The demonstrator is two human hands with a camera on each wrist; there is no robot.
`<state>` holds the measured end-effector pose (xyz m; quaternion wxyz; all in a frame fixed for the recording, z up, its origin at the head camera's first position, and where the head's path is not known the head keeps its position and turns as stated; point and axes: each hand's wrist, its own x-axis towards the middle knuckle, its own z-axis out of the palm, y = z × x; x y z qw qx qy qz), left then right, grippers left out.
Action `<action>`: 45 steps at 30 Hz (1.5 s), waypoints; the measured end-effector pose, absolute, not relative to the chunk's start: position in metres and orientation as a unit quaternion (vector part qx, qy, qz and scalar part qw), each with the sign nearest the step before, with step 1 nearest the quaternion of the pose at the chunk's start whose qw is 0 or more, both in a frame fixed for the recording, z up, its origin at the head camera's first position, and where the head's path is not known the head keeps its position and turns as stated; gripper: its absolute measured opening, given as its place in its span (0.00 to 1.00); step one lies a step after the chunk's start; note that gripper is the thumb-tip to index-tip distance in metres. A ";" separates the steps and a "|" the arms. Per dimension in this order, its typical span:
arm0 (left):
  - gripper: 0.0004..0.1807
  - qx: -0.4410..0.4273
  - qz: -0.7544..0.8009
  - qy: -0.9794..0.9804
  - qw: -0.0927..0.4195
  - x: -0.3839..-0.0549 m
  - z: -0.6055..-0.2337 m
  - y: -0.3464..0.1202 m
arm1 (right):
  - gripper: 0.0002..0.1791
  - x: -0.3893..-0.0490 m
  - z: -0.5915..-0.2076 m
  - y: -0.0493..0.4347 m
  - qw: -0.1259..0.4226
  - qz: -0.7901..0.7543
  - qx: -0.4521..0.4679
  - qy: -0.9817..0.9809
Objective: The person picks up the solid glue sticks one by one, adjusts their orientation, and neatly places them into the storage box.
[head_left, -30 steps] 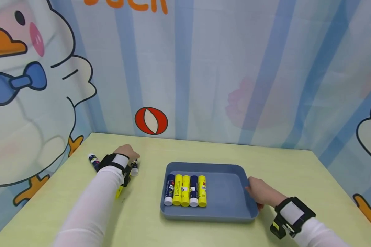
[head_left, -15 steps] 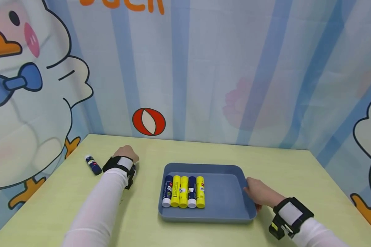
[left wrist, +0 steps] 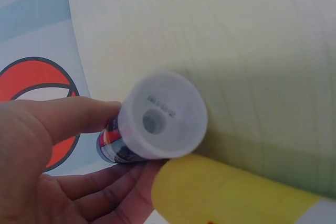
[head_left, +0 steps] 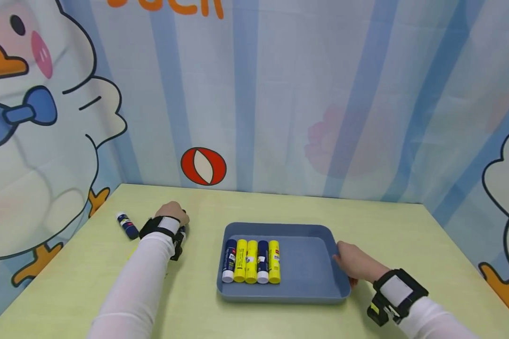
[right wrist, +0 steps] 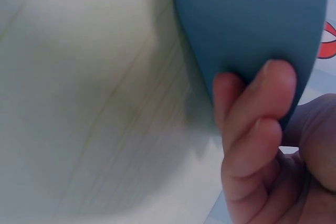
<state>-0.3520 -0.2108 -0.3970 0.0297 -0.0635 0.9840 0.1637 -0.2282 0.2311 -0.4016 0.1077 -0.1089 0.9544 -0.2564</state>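
My left hand is at the table's left, its fingers and thumb curled round a dark blue glue stick whose white end faces the left wrist camera. A yellow cylinder lies against the same palm. My right hand grips the right rim of a blue tray; in the right wrist view the fingers curl under the tray's edge. Several glue sticks, blue and yellow, lie side by side in the tray's left half.
Another dark blue glue stick lies loose on the pale green table, left of my left hand. A printed cartoon backdrop walls the table at the back and both sides.
The white-capped stick seen beside my left wrist a second ago is now almost hidden under the hand. A yellow piece below that wrist is out of sight. My right hand stays on the tray.
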 end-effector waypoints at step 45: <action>0.14 0.136 0.452 0.857 0.205 -0.271 -0.358 0.026 | 0.05 -0.231 -0.401 0.233 0.103 -0.258 -0.125 0.953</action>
